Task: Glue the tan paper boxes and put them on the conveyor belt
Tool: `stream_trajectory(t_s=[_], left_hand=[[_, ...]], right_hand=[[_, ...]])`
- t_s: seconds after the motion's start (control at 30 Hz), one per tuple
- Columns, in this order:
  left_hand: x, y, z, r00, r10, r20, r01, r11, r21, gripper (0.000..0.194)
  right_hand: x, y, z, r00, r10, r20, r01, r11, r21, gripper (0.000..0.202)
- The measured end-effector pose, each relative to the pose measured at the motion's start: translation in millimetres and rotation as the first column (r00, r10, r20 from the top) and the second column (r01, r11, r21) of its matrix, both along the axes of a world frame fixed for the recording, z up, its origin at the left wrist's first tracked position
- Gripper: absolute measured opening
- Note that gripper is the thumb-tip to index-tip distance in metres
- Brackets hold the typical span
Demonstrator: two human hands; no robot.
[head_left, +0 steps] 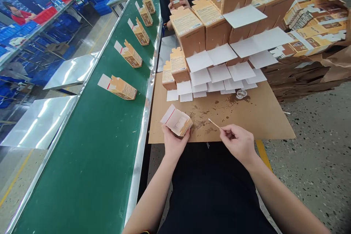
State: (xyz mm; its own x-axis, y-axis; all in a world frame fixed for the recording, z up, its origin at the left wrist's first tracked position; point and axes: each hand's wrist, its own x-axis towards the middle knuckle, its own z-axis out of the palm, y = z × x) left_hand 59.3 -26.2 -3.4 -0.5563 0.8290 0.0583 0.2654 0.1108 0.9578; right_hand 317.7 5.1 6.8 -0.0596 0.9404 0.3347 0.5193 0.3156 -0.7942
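A small open carton (175,120), white flap raised, sits in your left hand (174,143), fingers gripping its sides, above the near edge of the brown counter (263,119). To its right, your right hand (239,142) pinches a thin swab (215,123) between its fingers, white tip pointing left, apart from the carton. Beyond stand stacked boxes (190,31) with white flaps. Left of the counter, a green conveyor (90,153) carries a row of similar open cartons (123,88).
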Motion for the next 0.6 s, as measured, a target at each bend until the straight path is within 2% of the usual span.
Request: stream_trajectory(t_s=[0.1,0.17,0.27,0.33,0.5,0.6], left_hand=[[5,-1,-3.0,0.998,-0.014,-0.053,0.013,1.0,-0.023,0.078],[4,0,-3.1,0.997,-0.034,-0.075,0.031,0.998,-0.046,0.079],[-16,2,-0.8,0.992,0.02,-0.122,-0.023,0.999,-0.025,0.083],[-49,2,4.7,0.982,0.13,-0.141,-0.127,0.992,0.029,0.088],[-172,-1,29.4,0.892,0.438,-0.112,-0.414,0.891,0.185,0.097],[-224,-9,35.9,0.851,0.517,-0.093,-0.509,0.855,0.103,0.097]], right_hand=[[6,-2,5.9,0.998,-0.055,-0.017,0.055,0.998,0.008,0.023],[4,-2,8.7,0.999,-0.042,-0.034,0.043,0.999,0.033,0.022],[1,0,12.4,0.997,0.009,-0.071,-0.004,0.997,0.071,0.022],[2,2,14.4,0.996,0.001,-0.086,0.005,0.997,0.074,0.022],[10,10,16.6,0.99,-0.049,-0.134,0.061,0.994,0.088,0.021],[12,18,16.9,0.986,-0.042,-0.159,0.057,0.994,0.091,0.022]])
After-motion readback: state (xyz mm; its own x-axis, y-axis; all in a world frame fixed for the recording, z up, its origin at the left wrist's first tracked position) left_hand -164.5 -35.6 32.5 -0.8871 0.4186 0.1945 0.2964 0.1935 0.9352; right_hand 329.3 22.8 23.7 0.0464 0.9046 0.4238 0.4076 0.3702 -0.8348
